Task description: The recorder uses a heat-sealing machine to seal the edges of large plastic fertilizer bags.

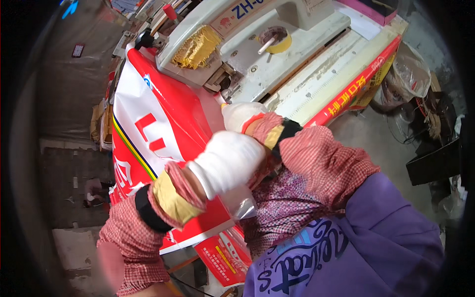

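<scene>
A cluttered workshop with a grey concrete floor [391, 148] is showing around a worn white tabletop [316, 79] that is running across the upper middle of the frame. Both hands are wearing white gloves and checked sleeve covers. The left hand [227, 161] is sitting at the centre of the frame, its fingers curling into a loose fist on a fold of clear plastic film [240, 203] that is trailing down below it. The right hand [242, 116] is lying just above and behind it, touching it, its fingers closing over the same material; exactly what it is pinching cannot be told. Under and to the left of both hands, a red and white printed sack [153, 123] is lying spread out, draping from the tabletop's edge down toward the lower middle of the frame. Further out, in the upper middle, a white machine [257, 44] is standing on the tabletop, with a yellow fringed pad [197, 48] on its left side and a yellow tape roll [274, 39] resting on its base. A clear plastic bag [410, 74] is hanging at the upper right.
</scene>
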Demonstrator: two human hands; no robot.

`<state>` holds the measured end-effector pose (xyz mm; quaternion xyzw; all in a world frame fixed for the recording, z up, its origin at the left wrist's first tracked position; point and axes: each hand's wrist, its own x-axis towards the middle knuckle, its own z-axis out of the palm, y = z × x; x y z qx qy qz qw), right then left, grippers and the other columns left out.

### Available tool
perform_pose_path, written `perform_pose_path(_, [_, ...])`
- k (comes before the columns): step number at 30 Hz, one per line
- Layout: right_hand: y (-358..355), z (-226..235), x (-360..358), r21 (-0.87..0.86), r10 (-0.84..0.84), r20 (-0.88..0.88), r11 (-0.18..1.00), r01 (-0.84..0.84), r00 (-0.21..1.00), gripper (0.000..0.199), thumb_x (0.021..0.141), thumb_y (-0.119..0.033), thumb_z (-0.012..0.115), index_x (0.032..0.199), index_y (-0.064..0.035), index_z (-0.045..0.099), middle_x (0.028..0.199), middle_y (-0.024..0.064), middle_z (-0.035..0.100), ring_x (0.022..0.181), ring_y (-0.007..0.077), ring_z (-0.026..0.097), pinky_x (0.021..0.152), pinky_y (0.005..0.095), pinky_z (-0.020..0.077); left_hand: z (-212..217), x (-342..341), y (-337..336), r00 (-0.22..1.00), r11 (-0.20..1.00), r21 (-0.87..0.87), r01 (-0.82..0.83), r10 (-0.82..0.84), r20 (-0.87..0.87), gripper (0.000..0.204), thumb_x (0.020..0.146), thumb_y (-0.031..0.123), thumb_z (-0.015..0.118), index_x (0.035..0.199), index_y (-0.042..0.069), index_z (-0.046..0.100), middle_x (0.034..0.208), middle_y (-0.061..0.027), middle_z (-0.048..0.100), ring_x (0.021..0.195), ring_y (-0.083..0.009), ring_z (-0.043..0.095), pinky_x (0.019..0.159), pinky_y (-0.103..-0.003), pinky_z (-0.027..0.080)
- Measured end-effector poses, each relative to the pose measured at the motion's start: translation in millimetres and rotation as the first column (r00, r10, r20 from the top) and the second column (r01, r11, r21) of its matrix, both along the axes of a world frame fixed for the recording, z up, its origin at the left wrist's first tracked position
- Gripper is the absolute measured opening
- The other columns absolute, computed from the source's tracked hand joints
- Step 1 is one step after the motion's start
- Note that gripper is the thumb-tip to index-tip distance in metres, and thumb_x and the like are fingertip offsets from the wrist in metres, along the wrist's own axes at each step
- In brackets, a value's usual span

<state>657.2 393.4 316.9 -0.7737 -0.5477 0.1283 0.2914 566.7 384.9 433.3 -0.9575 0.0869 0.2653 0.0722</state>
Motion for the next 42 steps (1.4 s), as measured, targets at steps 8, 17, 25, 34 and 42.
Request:
perform_pose_path(8, [7, -10, 10, 0.091, 0.089, -0.99, 0.996, -0.01, -0.109, 0.03, 0.088, -0.015, 0.054, 0.116, -0.0081, 0.061, 0.093, 0.0124, 0.068, 0.078, 0.0221, 0.065, 0.065, 0.0318, 0.0525, -40, 24, 140, 0.891, 0.883, 0.19, -0.429, 0.379, 0.248, 0.012, 0.075, 0.016, 0.061, 0.078, 0.01, 0.071, 0.08, -0.0132, 0.069, 0.076, -0.0306, 0.068, 0.066, -0.041, 0.054])
perform_pose_path(17, [14, 1, -21, 0.181, 0.31, 0.252, 0.916, -0.359, 0.917, 0.085, 0.07, -0.027, 0.07, 0.139, 0.0047, 0.032, 0.148, 0.0212, 0.029, 0.134, 0.0353, 0.032, 0.113, 0.0416, 0.0238, 3, -73, 108, 0.883, 0.932, 0.17, -0.319, 0.227, 0.411, 0.005, 0.066, 0.011, 0.062, 0.068, 0.011, 0.067, 0.065, -0.0094, 0.063, 0.066, -0.0283, 0.064, 0.061, -0.04, 0.051])
perform_pose_path(25, [64, 42, -122, -0.058, 0.444, 0.419, 0.883, -0.465, 0.792, 0.027, 0.077, -0.023, 0.056, 0.094, -0.0059, 0.067, 0.092, 0.0164, 0.067, 0.084, 0.033, 0.065, 0.071, 0.043, 0.0506, 113, -230, 31, 0.538, 0.896, 0.095, -0.433, 0.172, 0.825, 0.016, 0.066, 0.006, 0.068, 0.081, 0.005, 0.063, 0.102, -0.0129, 0.063, 0.092, -0.0314, 0.061, 0.079, -0.042, 0.049])
perform_pose_path(34, [-4, 43, -235, 0.067, 0.328, -0.915, 0.697, -0.714, 0.234, 0.039, 0.09, -0.038, 0.062, 0.099, -0.0008, 0.06, 0.088, 0.0141, 0.066, 0.086, 0.0211, 0.066, 0.069, 0.0363, 0.0522, -32, -367, -11, -0.736, -0.112, -0.988, 0.105, 0.66, -0.153, 0.052, 0.095, 0.04, 0.052, 0.127, 0.0, 0.045, 0.112, -0.0122, 0.058, 0.099, -0.0173, 0.06, 0.081, -0.029, 0.05])
perform_pose_path(42, [-31, -6, -235, 0.037, 0.331, -0.932, 0.496, -0.868, 0.149, 0.062, 0.086, -0.051, 0.059, 0.118, 0.0019, 0.058, 0.11, 0.0173, 0.065, 0.098, 0.0249, 0.064, 0.08, 0.0326, 0.0503, -86, -387, -26, -0.578, -0.159, -0.986, 0.057, 0.8, -0.163, 0.038, 0.098, 0.03, 0.046, 0.103, -0.004, 0.061, 0.097, -0.0081, 0.066, 0.083, -0.0166, 0.062, 0.076, -0.029, 0.049])
